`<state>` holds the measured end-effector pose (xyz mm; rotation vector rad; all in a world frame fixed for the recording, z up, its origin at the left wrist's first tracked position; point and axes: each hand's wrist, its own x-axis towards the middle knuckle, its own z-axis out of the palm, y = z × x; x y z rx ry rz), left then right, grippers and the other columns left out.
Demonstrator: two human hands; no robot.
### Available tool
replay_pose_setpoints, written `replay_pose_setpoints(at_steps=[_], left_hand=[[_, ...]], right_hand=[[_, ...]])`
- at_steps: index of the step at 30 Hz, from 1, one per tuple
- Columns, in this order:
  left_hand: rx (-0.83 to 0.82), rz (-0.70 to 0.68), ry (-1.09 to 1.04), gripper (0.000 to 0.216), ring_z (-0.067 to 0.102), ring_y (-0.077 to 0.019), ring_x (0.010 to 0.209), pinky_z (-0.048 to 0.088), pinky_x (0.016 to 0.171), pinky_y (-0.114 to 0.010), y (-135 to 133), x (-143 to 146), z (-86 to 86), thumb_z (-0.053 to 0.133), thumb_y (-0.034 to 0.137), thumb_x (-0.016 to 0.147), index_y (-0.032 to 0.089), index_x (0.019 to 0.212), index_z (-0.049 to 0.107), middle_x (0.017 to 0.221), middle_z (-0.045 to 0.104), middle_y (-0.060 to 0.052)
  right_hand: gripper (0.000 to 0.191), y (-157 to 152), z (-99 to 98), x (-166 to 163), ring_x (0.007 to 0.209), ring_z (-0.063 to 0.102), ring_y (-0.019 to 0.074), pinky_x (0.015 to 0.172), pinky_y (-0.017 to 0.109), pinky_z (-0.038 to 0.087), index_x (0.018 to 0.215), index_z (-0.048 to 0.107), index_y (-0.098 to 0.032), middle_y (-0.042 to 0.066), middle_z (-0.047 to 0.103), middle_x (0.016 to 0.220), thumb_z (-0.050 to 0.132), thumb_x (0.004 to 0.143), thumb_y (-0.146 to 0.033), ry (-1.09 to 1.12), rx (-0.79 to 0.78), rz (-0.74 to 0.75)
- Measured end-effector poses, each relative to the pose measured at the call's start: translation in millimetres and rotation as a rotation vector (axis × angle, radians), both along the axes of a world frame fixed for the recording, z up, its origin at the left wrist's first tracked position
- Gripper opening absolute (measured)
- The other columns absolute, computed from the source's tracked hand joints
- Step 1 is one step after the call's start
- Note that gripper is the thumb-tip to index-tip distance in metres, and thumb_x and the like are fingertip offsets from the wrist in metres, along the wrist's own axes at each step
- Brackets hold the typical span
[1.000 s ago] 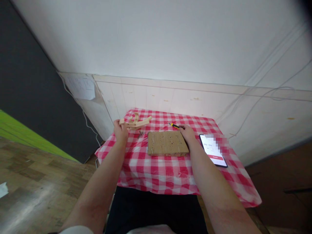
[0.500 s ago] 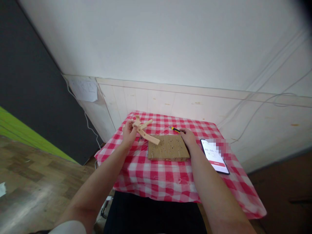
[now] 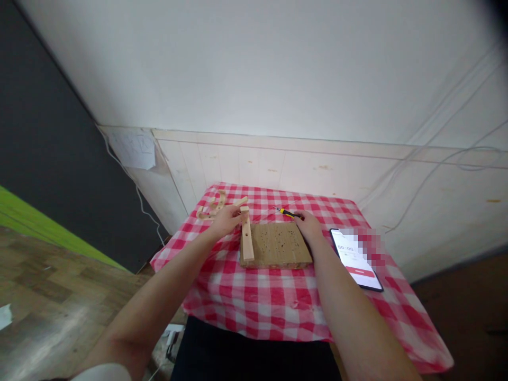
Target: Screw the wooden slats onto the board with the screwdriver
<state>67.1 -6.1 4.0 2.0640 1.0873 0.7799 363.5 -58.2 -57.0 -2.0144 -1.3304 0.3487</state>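
Observation:
My left hand (image 3: 228, 219) is closed around the far end of a pale wooden strip (image 3: 247, 241) with a hole in it. The strip lies along the left side of a brown board (image 3: 280, 244) dotted with small dark holes, pointing toward me. My right hand (image 3: 309, 226), at the board's far right corner, has its fingers closed on the rear end of a yellow and black screwdriver (image 3: 286, 212), whose tip points left. Several curved wooden pieces (image 3: 220, 200) lie beyond my left hand, partly hidden by it.
A phone (image 3: 355, 259) showing a timer lies to the right of my right forearm. The red and white checked cloth (image 3: 273, 312) covers the table, which stands against a white wall (image 3: 254, 164). Cables (image 3: 416, 193) hang along the wall at the right.
My left hand has moved right, bringing the wooden strip from the curved pieces to the board's left side and turning it lengthwise. My right hand and the screwdriver have hardly moved.

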Motion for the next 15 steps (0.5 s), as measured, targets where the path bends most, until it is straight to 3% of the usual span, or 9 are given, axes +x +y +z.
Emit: replay_pose_setpoints(at_steps=[6, 15], left_hand=[[0.033, -0.005, 0.038, 0.030, 0.048, -0.0106, 0.057, 0.033, 0.053, -0.022, -2.2, 4.4, -9.9, 0.056, 0.037, 0.086, 0.013, 0.070, 0.064, 0.062, 0.058, 0.000], [0.028, -0.046, 0.003, 0.038, 0.058, -0.0149, 0.070, 0.040, 0.061, -0.025, -5.6, 1.9, -30.0, 0.058, 0.049, 0.087, 0.014, 0.089, 0.074, 0.079, 0.070, -0.004]], right_hand=[[0.032, 0.2, -1.6, 1.4, 0.099, 0.066, 0.0227, 0.085, 0.034, 0.048, 0.112, 0.071, -0.021, 0.008, 0.073, 0.111, 0.057, 0.085, -0.030, 0.004, 0.023, -0.005], [0.030, 0.9, -4.7, 3.0, 0.097, 0.066, 0.0210, 0.085, 0.033, 0.049, 0.108, 0.072, -0.021, 0.008, 0.073, 0.110, 0.056, 0.084, -0.027, 0.000, 0.042, -0.011]])
